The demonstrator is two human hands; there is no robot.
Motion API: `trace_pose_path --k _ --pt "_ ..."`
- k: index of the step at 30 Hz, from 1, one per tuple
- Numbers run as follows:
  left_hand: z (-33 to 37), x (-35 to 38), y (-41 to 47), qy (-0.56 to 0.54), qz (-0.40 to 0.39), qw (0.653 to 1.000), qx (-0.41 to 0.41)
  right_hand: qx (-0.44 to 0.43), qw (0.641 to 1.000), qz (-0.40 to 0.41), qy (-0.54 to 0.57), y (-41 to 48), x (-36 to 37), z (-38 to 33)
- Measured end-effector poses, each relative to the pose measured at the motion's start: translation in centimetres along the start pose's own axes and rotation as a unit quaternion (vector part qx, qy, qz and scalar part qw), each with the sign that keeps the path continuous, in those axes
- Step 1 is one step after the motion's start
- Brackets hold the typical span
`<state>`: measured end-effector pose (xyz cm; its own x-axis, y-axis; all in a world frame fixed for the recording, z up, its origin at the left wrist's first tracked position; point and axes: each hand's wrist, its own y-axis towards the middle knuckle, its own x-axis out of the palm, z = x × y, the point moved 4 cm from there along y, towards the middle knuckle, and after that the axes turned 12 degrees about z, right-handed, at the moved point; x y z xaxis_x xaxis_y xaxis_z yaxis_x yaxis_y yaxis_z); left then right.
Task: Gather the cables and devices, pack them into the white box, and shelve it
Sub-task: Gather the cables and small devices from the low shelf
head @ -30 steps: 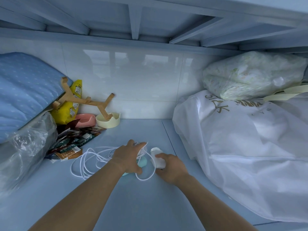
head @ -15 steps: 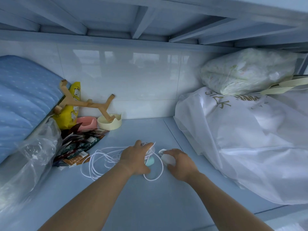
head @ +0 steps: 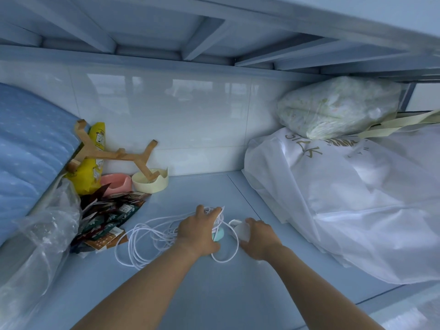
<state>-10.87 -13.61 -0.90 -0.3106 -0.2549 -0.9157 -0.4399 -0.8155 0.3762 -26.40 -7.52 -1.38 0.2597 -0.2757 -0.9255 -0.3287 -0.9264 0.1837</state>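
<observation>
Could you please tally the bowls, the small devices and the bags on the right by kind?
Bowls: 2 (pink bowl, cream bowl)
Small devices: 2 (teal device, white device)
Bags on the right: 2 (white bag, clear bag)
Total: 6

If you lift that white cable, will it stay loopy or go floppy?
Probably floppy: the white cable lies in loose, uneven loops on the shelf, so loops outside the left hand would likely dangle. It looks thin, so probably light. The white device the right hand grips might drag along, if attached.
</observation>
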Motion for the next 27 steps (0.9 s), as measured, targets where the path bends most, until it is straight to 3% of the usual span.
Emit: trace_pose_path --k 8,27 --pt "-0.3 0.0 -0.1 -0.004 -0.007 1.0 0.025 -0.003 1.0 -0.007 -0.018 -0.8 0.0 -1.0" --pt "-0.9 -0.8 -1.6 -0.044 -0.015 0.997 0.057 0.026 0.996 0.081 0.039 -4.2 -1.0 -0.9"
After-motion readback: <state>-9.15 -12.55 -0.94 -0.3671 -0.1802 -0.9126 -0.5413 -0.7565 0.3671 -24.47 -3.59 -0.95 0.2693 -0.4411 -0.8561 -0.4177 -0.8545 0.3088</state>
